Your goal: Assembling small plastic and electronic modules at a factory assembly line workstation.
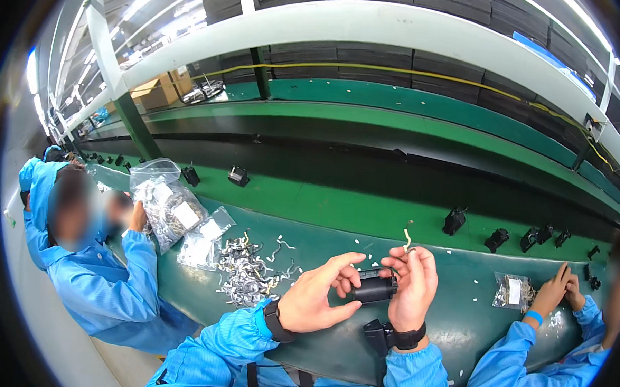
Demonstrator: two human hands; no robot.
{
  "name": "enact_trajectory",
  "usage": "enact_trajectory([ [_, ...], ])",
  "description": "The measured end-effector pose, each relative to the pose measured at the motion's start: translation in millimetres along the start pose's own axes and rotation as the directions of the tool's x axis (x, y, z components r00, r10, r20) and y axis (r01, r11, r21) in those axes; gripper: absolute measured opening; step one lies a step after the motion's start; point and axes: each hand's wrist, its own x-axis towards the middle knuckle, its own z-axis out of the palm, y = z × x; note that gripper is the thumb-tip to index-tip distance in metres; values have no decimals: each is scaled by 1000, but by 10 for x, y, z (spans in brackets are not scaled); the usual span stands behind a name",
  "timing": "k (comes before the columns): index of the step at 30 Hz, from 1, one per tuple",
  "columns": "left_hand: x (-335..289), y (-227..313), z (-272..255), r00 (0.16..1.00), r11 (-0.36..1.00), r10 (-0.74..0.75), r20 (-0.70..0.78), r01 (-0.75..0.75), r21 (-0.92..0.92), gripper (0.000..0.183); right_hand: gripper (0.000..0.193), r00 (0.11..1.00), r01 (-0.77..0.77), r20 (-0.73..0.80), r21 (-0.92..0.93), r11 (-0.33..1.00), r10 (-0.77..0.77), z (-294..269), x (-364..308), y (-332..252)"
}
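Observation:
In front of me, my left hand point(317, 294) curls its fingers and thumb around the left end of a black cylindrical housing point(373, 289), held above the green table. My right hand point(414, 284) is at the housing's right end, its lower fingers close against it. Between the thumb and fingertips of that hand a short pale wire point(408, 237) sticks upward. Left of my hands lies a heap of short black and white wires point(248, 270). Another black piece point(377, 336) is beside my right wrist; its kind is unclear.
Clear plastic bags of parts point(168, 204) lie at the left, near a co-worker in blue point(106, 274). A second co-worker's hands point(558, 294) are at the right, near a small bag point(515, 291). Black housings point(454, 220) stand along the green strip point(323, 204) behind the table.

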Motion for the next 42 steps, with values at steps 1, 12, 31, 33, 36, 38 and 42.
enact_trajectory([
  [1, 9, -42, 49, 1000, 1000, -10, 15, 10, 0, 78, 14, 1000, 24, 18, -51, 998, -23, -43, 5, 27],
  [12, -70, -438, 276, 970, 784, -188, 152, 241, -572, 83, 14, 968, 235, 93, 6, 972, -234, -46, -66, 153],
  [31, -130, -493, 174, 947, 975, 201, -251, -219, -44, 62, 14, 974, 168, 146, 33, 985, -171, 8, -168, 264],
  [33, -116, -481, 152, 949, 975, 207, -238, -221, -36, 61, 14, 975, 138, 171, 34, 990, -142, 17, -177, 247],
  [36, -83, -499, 146, 945, 969, 241, -219, -247, 0, 48, 14, 982, 97, 159, 54, 994, -105, 31, -187, 227],
  [38, -91, -525, 153, 962, 973, 201, -187, -217, -73, 42, 14, 985, 63, 158, 75, 995, -74, 37, -188, 236],
  [42, -118, -607, 167, 976, 970, 175, -130, -194, -150, 40, 14, 990, -33, 141, 86, 996, 21, 57, -196, 259],
])
